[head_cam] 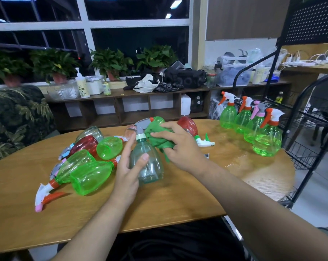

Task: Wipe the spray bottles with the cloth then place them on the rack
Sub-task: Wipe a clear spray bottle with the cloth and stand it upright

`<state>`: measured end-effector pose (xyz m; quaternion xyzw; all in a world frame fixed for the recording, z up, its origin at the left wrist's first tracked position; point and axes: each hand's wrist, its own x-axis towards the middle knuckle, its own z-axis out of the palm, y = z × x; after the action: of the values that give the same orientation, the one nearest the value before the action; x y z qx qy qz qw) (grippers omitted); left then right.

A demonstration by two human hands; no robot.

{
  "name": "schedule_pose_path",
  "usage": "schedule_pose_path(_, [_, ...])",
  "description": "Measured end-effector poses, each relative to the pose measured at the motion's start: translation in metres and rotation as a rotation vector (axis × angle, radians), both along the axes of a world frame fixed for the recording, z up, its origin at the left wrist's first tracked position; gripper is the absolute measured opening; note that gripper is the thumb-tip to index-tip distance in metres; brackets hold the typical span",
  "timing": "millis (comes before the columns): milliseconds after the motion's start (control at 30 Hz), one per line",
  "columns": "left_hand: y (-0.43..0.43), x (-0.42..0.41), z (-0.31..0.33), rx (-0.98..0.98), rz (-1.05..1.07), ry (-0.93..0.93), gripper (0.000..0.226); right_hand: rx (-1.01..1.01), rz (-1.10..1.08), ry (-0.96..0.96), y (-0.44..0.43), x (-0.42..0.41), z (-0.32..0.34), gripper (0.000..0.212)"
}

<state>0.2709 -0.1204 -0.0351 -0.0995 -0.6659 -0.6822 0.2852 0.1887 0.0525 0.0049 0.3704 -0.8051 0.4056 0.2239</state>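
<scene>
The left hand (128,166) holds the teal bottle (147,162) upright. The right hand (180,147) grips the green cloth (159,137) beside its neck, wiping. Next it should go to the rack (310,129).

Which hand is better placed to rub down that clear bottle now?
Probably the right hand: it holds the green cloth against the bottle near its neck, while the left hand grips the body.

One head-worn wide-angle view; looked forward and down, close above left hand (128,167) and right hand (181,147); table (159,210) beneath them; window (137,40) well beyond left hand; rack (310,129) right of right hand.
</scene>
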Motion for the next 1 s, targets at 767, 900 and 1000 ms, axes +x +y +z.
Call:
schedule_pose_path(767, [-0.010,-0.002,-0.001,0.052,-0.085,-0.076,0.071,-0.358,0.001,-0.107,-0.004,0.006,0.028,0.050])
schedule_pose_path(900, [-0.012,0.001,-0.001,0.098,-0.135,-0.113,0.074,-0.337,0.045,-0.240,-0.006,0.010,0.021,0.047])
schedule_pose_path(1000, [-0.015,0.002,0.003,0.128,-0.079,-0.134,0.082,-0.369,0.088,-0.402,0.003,0.011,0.016,0.040])
